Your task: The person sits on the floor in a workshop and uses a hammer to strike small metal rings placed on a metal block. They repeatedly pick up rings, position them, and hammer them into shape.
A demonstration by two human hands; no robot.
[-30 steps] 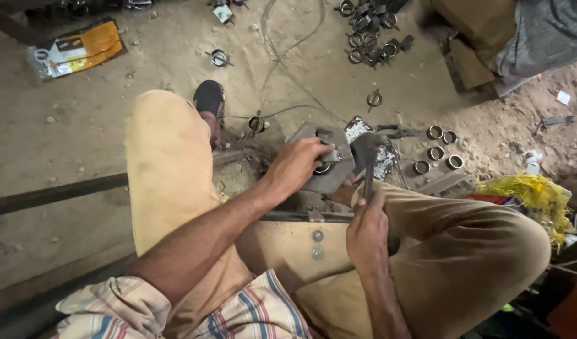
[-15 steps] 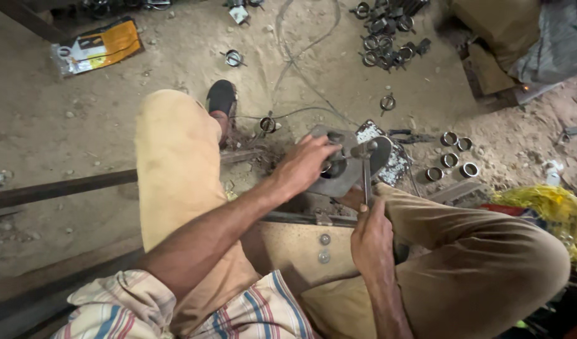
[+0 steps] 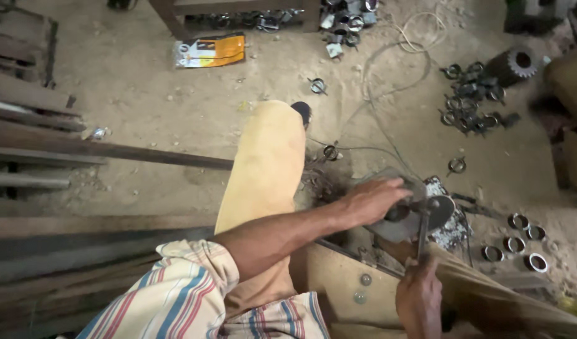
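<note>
Person seated low over a dirt workshop floor point(image 3: 144, 81), legs in tan trousers stretched fwd. Left hand point(image 3: 371, 199) lies palm-down w/ fingers curled over the top of a grey metal machine part point(image 3: 398, 223), pressing it in place; the part sits on the floor just right of the left knee, beside a heap of metal shavings point(image 3: 448, 220). Right hand point(image 3: 419, 295) is closed in a fist round the lower end of a dark metal rod-like tool point(image 3: 423, 235), prob. a wrench or key – exact type can't tell. Tool stands nearly upright, its top end meeting a round disc point(image 3: 440, 208) on the part's right side.

Just right of the part: four short steel rings point(image 3: 518, 221) lying on the floor in a loose group. Further off, upper right, a pile of similar ring fittings point(image 3: 470, 103) and near it a dark toothed gear point(image 3: 517, 63). Thin cable point(image 3: 376, 81) loops across the floor from top centre down toward the part. Orange-and-white packet point(image 3: 210, 50) lies flat near top left-centre. Long steel bars point(image 3: 81, 147) run along the left side, well apart from both hands. Striped shirt sleeve point(image 3: 175, 295) at bottom.
</note>
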